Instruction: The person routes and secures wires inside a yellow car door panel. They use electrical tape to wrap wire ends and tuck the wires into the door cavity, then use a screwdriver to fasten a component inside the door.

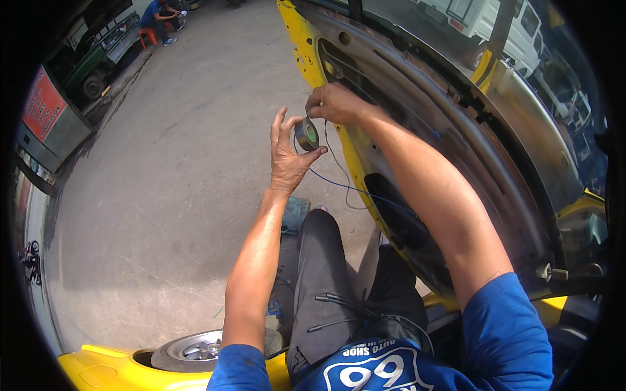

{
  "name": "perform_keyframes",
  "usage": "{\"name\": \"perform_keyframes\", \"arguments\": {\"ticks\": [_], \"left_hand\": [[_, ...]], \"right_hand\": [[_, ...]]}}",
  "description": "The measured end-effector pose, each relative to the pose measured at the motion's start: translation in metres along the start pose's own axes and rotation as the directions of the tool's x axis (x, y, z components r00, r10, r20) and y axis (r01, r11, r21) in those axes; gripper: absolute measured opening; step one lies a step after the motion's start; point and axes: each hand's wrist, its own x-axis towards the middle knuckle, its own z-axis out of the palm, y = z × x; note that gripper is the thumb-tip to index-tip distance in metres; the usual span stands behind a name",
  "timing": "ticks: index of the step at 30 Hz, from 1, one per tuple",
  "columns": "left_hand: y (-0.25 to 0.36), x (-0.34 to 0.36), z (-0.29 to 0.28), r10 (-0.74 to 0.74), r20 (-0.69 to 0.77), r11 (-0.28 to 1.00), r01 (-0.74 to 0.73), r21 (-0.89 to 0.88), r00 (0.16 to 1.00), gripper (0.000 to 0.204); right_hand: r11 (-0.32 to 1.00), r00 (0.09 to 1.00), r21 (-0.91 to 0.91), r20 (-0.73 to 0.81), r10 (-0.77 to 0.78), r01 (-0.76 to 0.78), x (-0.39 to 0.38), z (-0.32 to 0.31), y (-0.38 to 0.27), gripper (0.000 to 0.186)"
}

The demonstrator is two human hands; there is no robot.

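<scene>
My left hand [288, 163] holds a roll of black electrical tape [300, 137] with a green core, gripped between thumb and fingers. Close by on its right, my right hand [338, 104] is closed in a pinch at the roll's upper edge, beside the edge of an open yellow car door [355, 153]. What sits between those fingertips is too small to make out. From below my right hand a thin dark wire [334, 156] hangs in a loop. A blue wire [332, 181] runs from near the roll toward the door's stripped inner side.
Below left lies a wheel [195, 350] by yellow bodywork [101, 365]. My legs [323, 274] are beneath my arms. A person on a red stool [149, 38] sits far left, near a green vehicle [98, 65]. A red sign [44, 107] stands at the left; a white truck [479, 26] is beyond the door.
</scene>
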Motion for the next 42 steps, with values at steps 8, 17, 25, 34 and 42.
{"name": "perform_keyframes", "arguments": {"ticks": [8, 17, 25, 34, 42], "left_hand": [[-0.013, -0.008, 0.025, -0.114, 0.109, 0.985, 0.126, -0.117, 0.988, 0.078], [-0.015, 0.017, 0.023, -0.316, 0.057, 0.942, 0.320, -0.098, 0.947, 0.075], [-0.031, 0.043, 0.014, -0.609, 0.019, 0.754, 0.571, 0.324, 0.793, 0.087], [-0.029, 0.035, -0.003, -0.523, 0.368, 0.523, 0.630, -0.574, 0.769, 0.105], [-0.028, 0.040, 0.012, -0.457, 0.704, 0.239, 0.838, -0.491, 0.543, 0.068]], "right_hand": [[0.999, 1.000, -0.030, -0.012, -0.026, 0.026, -0.002, -0.001, -0.002, 0.028], [1.000, 0.999, 0.009, 0.038, 0.017, -0.018, -0.009, -0.010, -0.006, 0.027], [1.000, 0.998, 0.020, 0.061, 0.013, -0.014, -0.009, -0.013, -0.005, 0.028], [0.998, 0.998, 0.018, 0.025, 0.052, -0.053, -0.008, -0.011, -0.002, 0.030], [0.999, 0.995, 0.024, 0.096, -0.038, 0.036, -0.009, -0.015, 0.000, 0.030]]}}
